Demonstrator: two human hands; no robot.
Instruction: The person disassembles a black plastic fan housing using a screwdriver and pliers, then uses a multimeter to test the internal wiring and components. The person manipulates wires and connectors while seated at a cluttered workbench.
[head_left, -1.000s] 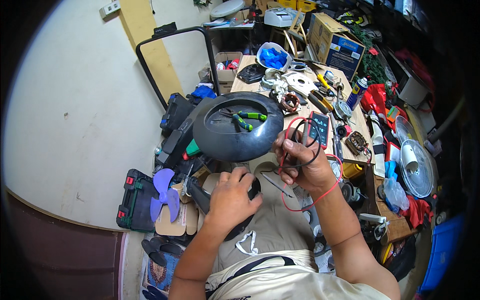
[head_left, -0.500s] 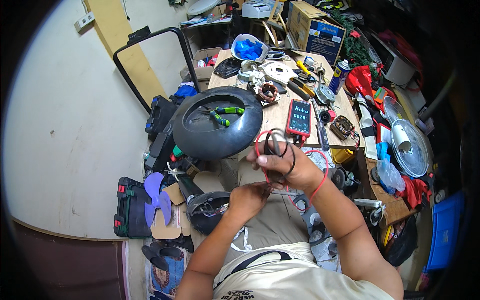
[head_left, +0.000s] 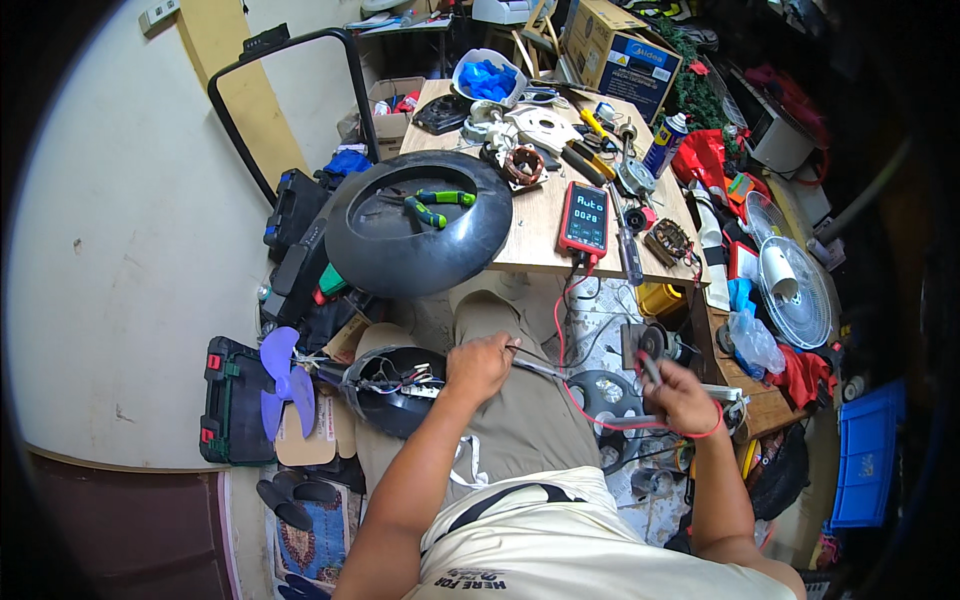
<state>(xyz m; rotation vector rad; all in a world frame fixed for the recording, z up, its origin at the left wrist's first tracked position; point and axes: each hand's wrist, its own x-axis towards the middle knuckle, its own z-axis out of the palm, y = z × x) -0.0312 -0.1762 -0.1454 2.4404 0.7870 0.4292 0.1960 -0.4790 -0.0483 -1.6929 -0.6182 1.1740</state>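
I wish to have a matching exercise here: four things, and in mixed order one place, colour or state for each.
1. Multimeter
2. Pliers
3. Fan blade
4. Red lead

A. purple
B. reaching the right hand
C. in the hollow of the black round part
D. screen lit, on the wooden table

Pairs: 1-D, 2-C, 3-A, 4-B

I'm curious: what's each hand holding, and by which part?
Left hand: a grey probe, by one end. Right hand: the red lead; exact hold unclear.
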